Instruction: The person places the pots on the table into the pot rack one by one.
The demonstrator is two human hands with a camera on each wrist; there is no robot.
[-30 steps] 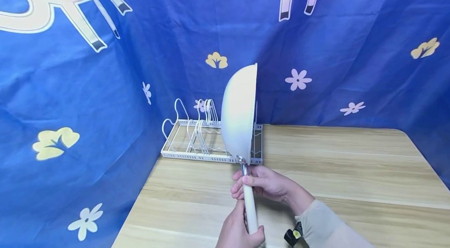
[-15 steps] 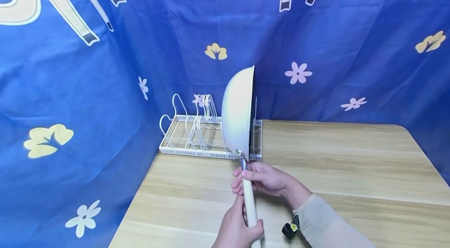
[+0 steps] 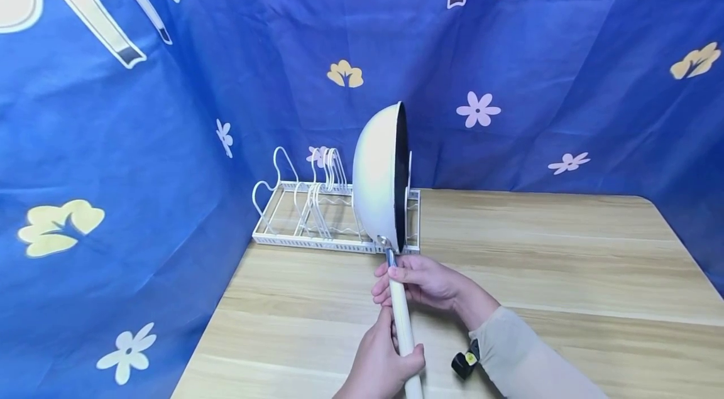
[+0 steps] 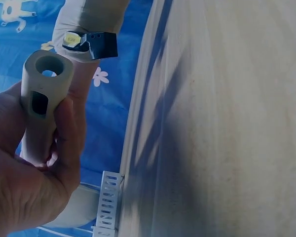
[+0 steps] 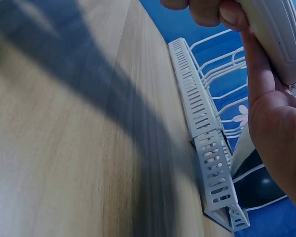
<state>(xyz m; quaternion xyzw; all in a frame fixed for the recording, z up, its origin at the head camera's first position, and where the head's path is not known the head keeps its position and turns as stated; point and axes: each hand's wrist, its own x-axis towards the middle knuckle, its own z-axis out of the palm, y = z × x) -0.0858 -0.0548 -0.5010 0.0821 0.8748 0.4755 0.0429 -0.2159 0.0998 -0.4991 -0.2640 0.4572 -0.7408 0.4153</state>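
Observation:
A white wok (image 3: 376, 179) with a dark inside stands on its edge at the right end of a white wire pan rack (image 3: 317, 247), its open side facing right. Its pale handle (image 3: 401, 317) points toward me. My left hand (image 3: 378, 355) grips the handle's lower part; in the left wrist view, the handle's holed end (image 4: 44, 84) sticks out above that hand. Closer to the wok, my right hand (image 3: 432, 286) holds the handle with the thumb on top and fingers behind. In the right wrist view the wok's dark inside (image 5: 259, 185) shows behind rack wires.
The rack's several wire dividers (image 3: 317, 210) stand left of the wok. Wooden tabletop (image 3: 537, 261) stretches to the right and front. Blue printed cloth (image 3: 509, 72) hangs close behind and on the left. A small black device (image 3: 465, 361) is at my right cuff.
The wok has turned slightly, so its dark inside now shows along the right edge, and its top has shifted a little left. Both hands keep their hold; the head view has tilted down slightly.

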